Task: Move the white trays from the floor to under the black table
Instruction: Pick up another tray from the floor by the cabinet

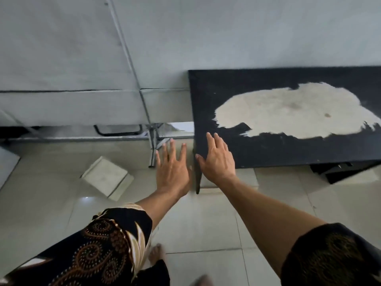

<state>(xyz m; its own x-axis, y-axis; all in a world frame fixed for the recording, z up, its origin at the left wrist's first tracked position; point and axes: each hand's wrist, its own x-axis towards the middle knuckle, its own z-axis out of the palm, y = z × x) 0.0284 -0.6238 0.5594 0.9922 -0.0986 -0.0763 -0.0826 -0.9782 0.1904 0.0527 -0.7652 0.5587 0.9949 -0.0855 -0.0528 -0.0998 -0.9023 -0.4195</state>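
A stack of white trays (107, 177) lies on the tiled floor at centre left, turned at an angle. The black table (268, 145) stands at the right, its top worn to a large pale patch. My left hand (172, 168) is stretched out over the floor just left of the table's front corner leg, fingers spread, holding nothing. My right hand (216, 159) hovers flat over the table's near left corner, fingers apart and empty. Both hands are to the right of the trays and apart from them. A pale edge shows beneath the table near the leg; I cannot tell what it is.
A metal folding leg (152, 149) stands just behind my left hand. A low grey cabinet (68, 108) with a black handle runs along the wall on the left. A dark box (342, 170) sits under the table's right part. My bare foot (155, 254) is on the tiles below.
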